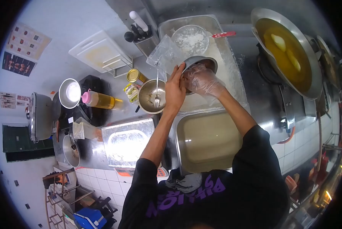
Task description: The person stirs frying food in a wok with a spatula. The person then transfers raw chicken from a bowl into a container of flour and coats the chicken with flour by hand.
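A metal bowl [205, 60] is tilted over the front part of a flour-dusted tray [232, 78]. My left hand [175, 89] is bare and grips the bowl's left side, its fingers along the rim. In a clear plastic glove, my right hand [204, 82] reaches inside the bowl; its fingertips and anything in them are hidden. Behind the bowl, a round sieve [190, 40] with white flour rests in the tray, near a crumpled clear plastic bag [165, 53]. Left of my left hand stands a steel bowl [146, 97] with a fork [157, 100] in it.
A large wok of oil [308, 57] with pale pieces floating stands at the right. Nearest me is a rectangular pan of cloudy liquid [209, 141], beside a shiny metal tray [127, 143]. An oil bottle [100, 100], a can [136, 75] and a knife holder [147, 44] are at the left.
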`<state>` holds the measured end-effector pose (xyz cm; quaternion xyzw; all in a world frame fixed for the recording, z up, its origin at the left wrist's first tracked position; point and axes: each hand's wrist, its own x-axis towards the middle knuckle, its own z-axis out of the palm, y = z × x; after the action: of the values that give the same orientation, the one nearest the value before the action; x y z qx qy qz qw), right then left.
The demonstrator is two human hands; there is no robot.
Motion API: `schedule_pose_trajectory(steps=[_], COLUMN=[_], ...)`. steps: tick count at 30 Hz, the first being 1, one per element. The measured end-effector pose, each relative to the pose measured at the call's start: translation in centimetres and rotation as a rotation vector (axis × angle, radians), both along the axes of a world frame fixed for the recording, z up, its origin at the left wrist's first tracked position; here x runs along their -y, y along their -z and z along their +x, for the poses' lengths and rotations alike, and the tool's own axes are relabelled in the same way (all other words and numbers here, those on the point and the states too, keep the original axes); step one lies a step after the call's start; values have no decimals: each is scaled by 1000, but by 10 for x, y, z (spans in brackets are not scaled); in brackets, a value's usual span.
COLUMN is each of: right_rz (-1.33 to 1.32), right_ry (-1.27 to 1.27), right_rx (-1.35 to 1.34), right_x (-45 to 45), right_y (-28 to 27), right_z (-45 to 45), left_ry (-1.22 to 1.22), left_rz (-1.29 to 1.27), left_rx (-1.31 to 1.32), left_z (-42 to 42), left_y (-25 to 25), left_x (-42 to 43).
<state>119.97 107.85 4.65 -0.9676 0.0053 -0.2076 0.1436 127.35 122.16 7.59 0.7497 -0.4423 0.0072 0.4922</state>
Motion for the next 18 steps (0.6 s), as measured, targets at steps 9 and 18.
schedule_pose_trajectory(steps=[9,18], right_rz=[505,458], right_ry=[-155,152], right_rx=[-797,-394], right_x=[-10,68], right_y=[-38,16], right_z=[-33,-51], left_ry=[2,-134], left_rz=[-44,-151], left_rx=[-30,26], left_z=[-3,31], left_y=[3,-10], left_x=[5,-27])
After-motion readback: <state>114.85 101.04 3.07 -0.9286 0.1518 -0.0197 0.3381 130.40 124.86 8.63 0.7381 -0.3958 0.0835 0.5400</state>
